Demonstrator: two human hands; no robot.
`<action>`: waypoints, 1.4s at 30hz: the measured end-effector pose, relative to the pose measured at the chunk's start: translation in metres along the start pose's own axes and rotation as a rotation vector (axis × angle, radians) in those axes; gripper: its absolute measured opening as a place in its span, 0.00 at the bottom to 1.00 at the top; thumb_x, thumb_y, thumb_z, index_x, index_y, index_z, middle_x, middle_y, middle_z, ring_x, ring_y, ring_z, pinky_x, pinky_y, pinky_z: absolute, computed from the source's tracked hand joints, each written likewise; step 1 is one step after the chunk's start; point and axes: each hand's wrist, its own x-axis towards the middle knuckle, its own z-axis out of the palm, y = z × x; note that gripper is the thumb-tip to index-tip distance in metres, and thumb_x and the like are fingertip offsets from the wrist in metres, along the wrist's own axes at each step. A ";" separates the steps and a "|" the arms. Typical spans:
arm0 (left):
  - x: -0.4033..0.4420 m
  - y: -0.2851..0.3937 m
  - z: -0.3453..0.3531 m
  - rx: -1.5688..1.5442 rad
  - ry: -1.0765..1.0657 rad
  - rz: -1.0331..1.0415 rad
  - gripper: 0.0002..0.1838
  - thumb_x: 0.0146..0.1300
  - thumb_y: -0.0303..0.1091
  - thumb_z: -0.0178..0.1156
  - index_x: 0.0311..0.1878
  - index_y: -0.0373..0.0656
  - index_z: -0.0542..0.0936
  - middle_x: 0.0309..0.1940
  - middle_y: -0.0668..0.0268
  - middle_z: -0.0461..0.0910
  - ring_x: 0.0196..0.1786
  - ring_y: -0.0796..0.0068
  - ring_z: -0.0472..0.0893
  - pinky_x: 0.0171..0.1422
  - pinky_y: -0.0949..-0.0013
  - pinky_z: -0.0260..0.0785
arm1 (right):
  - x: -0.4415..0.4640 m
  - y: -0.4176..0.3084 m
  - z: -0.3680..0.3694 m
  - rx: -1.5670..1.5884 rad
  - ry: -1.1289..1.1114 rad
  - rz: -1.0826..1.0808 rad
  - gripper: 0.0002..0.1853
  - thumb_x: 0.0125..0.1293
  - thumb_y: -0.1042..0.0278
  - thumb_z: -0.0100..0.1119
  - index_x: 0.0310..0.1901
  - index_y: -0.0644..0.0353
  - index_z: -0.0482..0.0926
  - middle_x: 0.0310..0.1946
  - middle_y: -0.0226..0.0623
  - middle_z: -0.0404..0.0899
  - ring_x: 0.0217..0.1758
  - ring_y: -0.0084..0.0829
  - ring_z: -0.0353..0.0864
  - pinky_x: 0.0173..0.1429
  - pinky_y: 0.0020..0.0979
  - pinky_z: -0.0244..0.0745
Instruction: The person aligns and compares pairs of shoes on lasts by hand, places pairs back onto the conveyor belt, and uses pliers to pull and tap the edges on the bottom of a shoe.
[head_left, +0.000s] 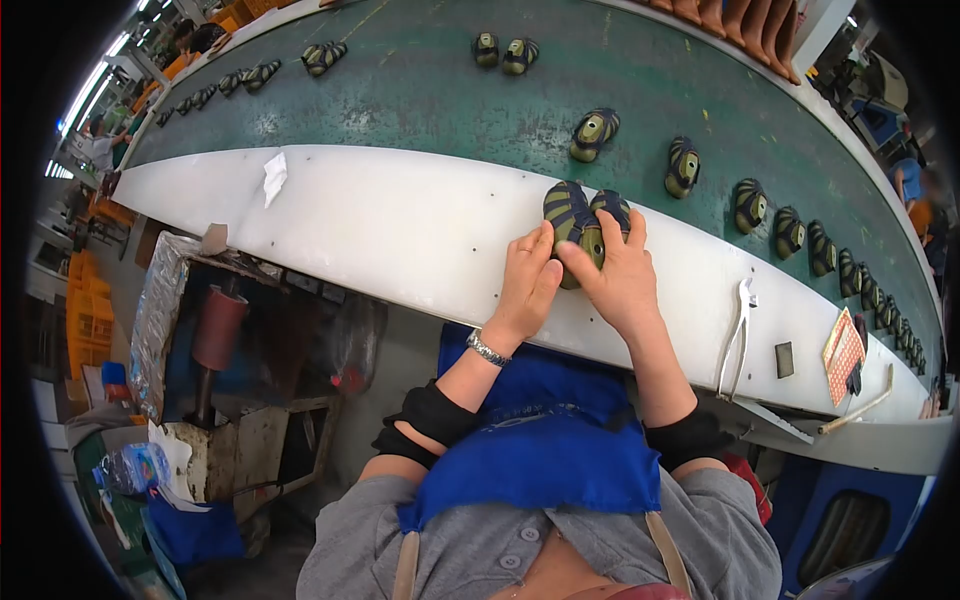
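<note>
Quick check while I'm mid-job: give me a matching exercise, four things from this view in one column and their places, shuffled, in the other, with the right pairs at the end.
Things
1. Wristwatch
2. Pliers
3. Crumpled white scrap
4. Nearest pair of striped shoes

Places
A. On the white worktop, to the right of the right hand
B. Touched by the fingers of both hands
C. Worn on the same arm as the left hand
D. On the white worktop, to the left of the left hand

Right pairs: 1-C, 2-A, 3-D, 4-B
</note>
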 end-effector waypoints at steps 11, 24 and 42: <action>-0.002 0.010 -0.004 -0.135 0.218 -0.157 0.22 0.73 0.41 0.50 0.60 0.34 0.75 0.64 0.48 0.69 0.64 0.55 0.67 0.65 0.60 0.63 | 0.019 0.027 -0.015 0.014 -0.112 -0.184 0.47 0.38 0.46 0.81 0.58 0.66 0.75 0.65 0.54 0.65 0.61 0.53 0.75 0.61 0.42 0.75; 0.011 0.013 0.007 0.312 -0.035 -0.098 0.30 0.53 0.42 0.68 0.58 0.36 0.76 0.70 0.41 0.60 0.68 0.42 0.63 0.72 0.48 0.56 | 0.276 0.057 -0.074 -0.081 0.144 -0.283 0.50 0.39 0.36 0.77 0.57 0.71 0.78 0.57 0.60 0.75 0.60 0.51 0.77 0.63 0.43 0.74; 0.032 0.025 0.007 0.400 -0.183 -0.214 0.28 0.52 0.40 0.68 0.55 0.36 0.77 0.71 0.42 0.62 0.70 0.42 0.63 0.73 0.49 0.52 | 0.403 0.055 0.060 0.058 0.032 0.349 0.47 0.61 0.44 0.57 0.79 0.49 0.49 0.79 0.61 0.25 0.78 0.78 0.34 0.77 0.68 0.43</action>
